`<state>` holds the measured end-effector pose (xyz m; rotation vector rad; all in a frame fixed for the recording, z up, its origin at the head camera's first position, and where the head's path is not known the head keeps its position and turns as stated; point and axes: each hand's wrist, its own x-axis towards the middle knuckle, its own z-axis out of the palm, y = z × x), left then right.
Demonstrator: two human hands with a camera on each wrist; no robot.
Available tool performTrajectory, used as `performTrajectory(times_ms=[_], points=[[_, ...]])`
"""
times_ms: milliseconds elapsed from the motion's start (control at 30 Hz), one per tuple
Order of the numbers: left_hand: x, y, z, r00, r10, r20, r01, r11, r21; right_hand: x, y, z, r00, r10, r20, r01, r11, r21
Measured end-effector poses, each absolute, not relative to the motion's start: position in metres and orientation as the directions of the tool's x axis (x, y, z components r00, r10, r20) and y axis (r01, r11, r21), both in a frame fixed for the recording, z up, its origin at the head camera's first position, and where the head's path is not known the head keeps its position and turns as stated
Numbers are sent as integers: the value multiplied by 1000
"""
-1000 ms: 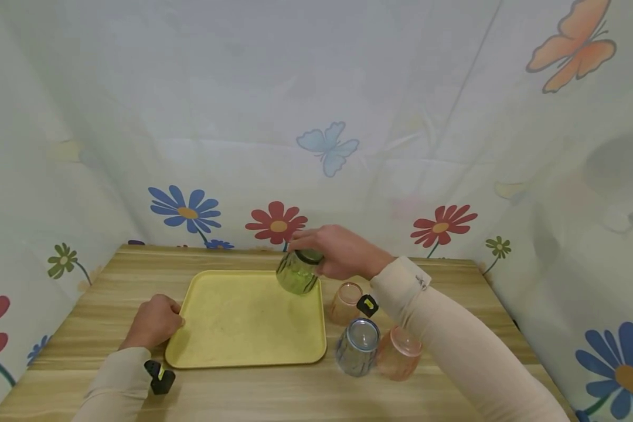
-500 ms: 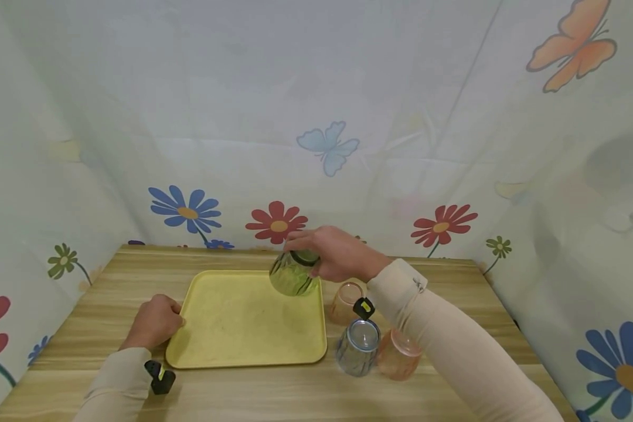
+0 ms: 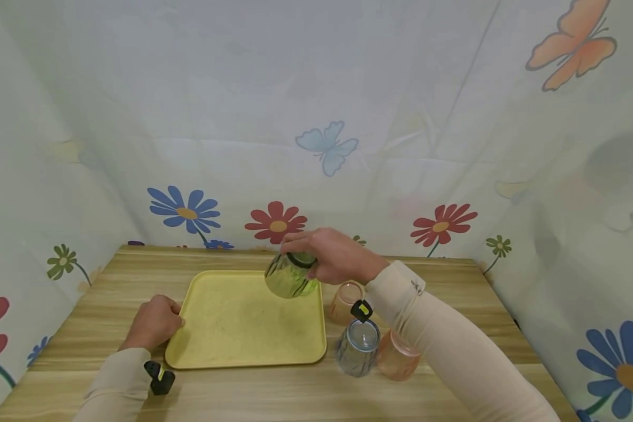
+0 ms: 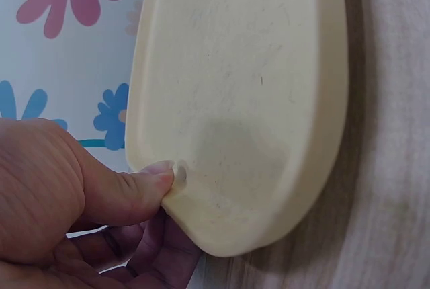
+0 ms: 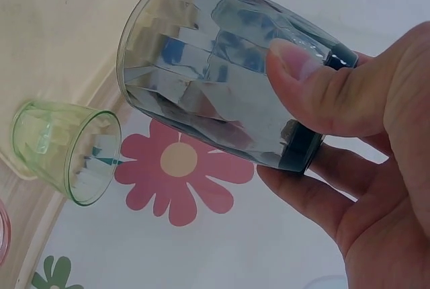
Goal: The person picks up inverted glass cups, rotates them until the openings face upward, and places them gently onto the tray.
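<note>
My left hand (image 3: 155,319) pinches the left edge of a yellow tray (image 3: 242,334); in the left wrist view the thumb presses on the rim, with curled fingers below it. Over the tray's far right corner, my right hand (image 3: 340,255) grips a smoky grey drinking glass (image 5: 208,74) by its base. That glass is tilted, mouth facing down toward the tray. A green glass (image 5: 57,144) stands mouth up at that corner in the right wrist view. From the head, it shows mostly through and behind the grey one.
Right of the tray, close together, stand a pink glass (image 3: 345,305), a blue glass (image 3: 356,354) and another pink glass (image 3: 398,360) partly under the right sleeve. A flower-printed curtain (image 3: 232,176) borders the wooden table (image 3: 242,398) at the back and sides.
My right hand has moved slightly left with the grey glass, which tilts more, its mouth swinging left. The left hand and the tray stay where they were.
</note>
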<state>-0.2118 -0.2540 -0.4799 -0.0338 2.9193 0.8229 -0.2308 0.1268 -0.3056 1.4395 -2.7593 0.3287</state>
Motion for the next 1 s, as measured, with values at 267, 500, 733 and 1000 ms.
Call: performTrajectory(times_ms=[267,500,733,1000], points=[[-212,-254,-482,-993,15,-119,-50,852,520,-228,124,-305,-573,-814,102,-814,549,-190],[-212,-254,-481,-993,13,-115,-48,855,516,-224,121,-303,-570,-816,89,-814,548,-192],[-210,-254,-482,-993,12,-120,-52,857,513,-222,117,-303,-562,-822,89,-819,539,-194],[-210,-253,-480,-994,2,-107,-54,856,514,-222,112,-305,-555,-824,109,-827,534,-175]])
